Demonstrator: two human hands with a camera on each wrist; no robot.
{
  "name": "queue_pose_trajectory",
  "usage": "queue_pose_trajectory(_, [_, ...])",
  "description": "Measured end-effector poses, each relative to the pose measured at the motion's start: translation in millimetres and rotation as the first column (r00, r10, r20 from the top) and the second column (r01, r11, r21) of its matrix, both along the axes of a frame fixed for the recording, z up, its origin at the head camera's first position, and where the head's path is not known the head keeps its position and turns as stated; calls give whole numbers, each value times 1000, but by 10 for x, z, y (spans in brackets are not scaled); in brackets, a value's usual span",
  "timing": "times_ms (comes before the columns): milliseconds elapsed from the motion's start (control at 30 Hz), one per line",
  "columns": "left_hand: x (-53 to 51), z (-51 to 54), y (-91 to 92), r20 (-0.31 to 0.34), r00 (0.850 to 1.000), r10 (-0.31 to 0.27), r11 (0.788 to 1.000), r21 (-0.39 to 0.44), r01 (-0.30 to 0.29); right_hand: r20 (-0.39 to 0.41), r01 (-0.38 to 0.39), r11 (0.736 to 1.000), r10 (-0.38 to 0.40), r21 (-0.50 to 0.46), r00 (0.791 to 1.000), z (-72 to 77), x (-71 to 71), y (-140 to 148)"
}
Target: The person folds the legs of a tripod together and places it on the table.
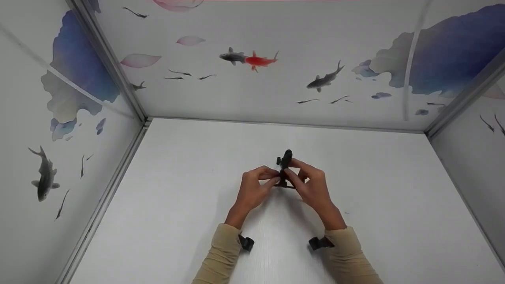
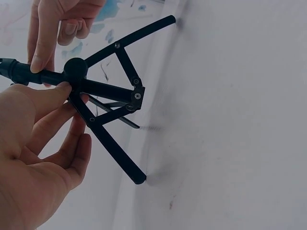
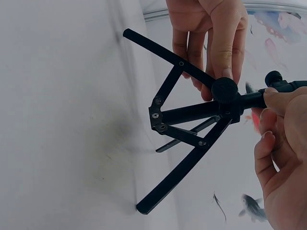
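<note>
Two hands at one small black tripod (image 2: 108, 89), nearly upright near the middle of the tabletop (image 1: 177, 197); legs (image 3: 170, 181) splayed, feet (image 3: 143, 210) at or just above the white surface, contact of every foot impossible to tell. Left hand (image 1: 254, 189): thumb and fingers pinching the collar (image 3: 235, 112) beside the large round knob (image 3: 224, 90). Right hand (image 1: 313, 185): thumb and fingers pinching the tube (image 3: 252, 99) above that collar, near the small knob (image 3: 273, 78). Step in hand, as judged: adjustment of the tripod about collar and tube, with legs already spread. Next move, as judged: a steady left-hand pinch for bracing and a controlled right-hand twist or slide of the tube, without tipping; loosening or tightening not distinguishable from these views. Lettering: no brand, label or other writing legible on tripod or knobs; on the wall panels (image 1: 197, 90), only pictorial motifs, such as a red fish (image 1: 258, 61).
</note>
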State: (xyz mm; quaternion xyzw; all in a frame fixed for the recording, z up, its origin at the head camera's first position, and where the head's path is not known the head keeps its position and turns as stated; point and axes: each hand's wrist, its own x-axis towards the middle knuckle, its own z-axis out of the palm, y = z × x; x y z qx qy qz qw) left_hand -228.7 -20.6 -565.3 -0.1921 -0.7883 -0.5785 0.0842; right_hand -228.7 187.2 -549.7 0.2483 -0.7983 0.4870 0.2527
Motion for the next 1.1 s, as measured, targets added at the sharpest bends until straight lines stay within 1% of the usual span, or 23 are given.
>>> queue_pose_trajectory(100, [-3,7,0,-4,1000,-2,1000,2,2,-7,25,1000,-25,8,1000,-6,-5,-11])
queue_pose_trajectory(233, [1,13,-5,-6,1000,9,1000,-2,-9,-4,36,999,-36,10,999,7,-5,-38])
queue_pose_trajectory(467, [14,10,-14,21,1000,14,1000,8,-14,30,7,1000,-7,13,1000,27,4,-21])
queue_pose_trajectory(667, [10,14,-8,11,1000,10,1000,18,-10,55,-24,1000,23,9,998,36,8,9])
queue_pose_trajectory(767, [17,28,-4,15,1000,17,1000,20,-17,51,-31,999,31,9,998,41,9,11])
queue_pose_trajectory(900, [22,37,2,25,999,33,999,13,-33,41,-14,1000,14,13,999,40,11,1])
queue_pose_trajectory(1100, [21,42,11,23,999,35,999,13,-35,38,31,999,-31,16,999,31,18,-15])
